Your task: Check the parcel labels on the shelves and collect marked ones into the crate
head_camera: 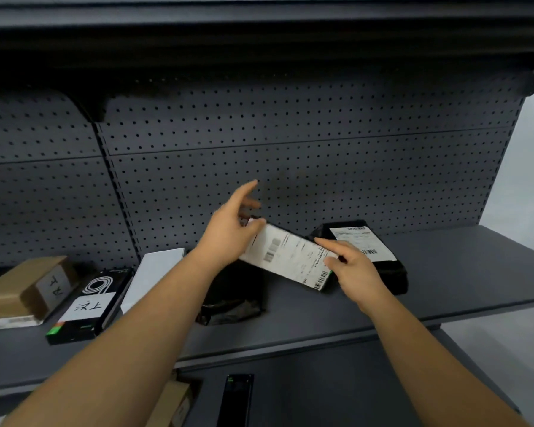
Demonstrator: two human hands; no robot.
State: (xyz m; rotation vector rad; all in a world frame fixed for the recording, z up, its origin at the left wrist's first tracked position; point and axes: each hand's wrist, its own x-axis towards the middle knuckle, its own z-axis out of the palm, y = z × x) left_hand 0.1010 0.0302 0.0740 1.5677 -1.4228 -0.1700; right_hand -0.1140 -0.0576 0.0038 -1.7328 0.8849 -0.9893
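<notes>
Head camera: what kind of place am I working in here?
Probably a parcel storeroom or pickup point. Dark metal shelf with a pegboard back panel, boxes and black mailer bags bearing barcoded shipping labels, such as the black bag, and both hands holding up a labelled parcel.

Two bare hands, left hand [228,229] and right hand [353,266], hold a white-labelled parcel [287,257] tilted above a grey shelf [444,272].

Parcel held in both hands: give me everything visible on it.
The held parcel is a flat dark package, its upper face almost covered by a white shipping label with barcodes and blurred print. It is lifted above the shelf and tilted, right end lower. The left hand pinches its upper-left end; the right hand grips its lower-right end.
</notes>
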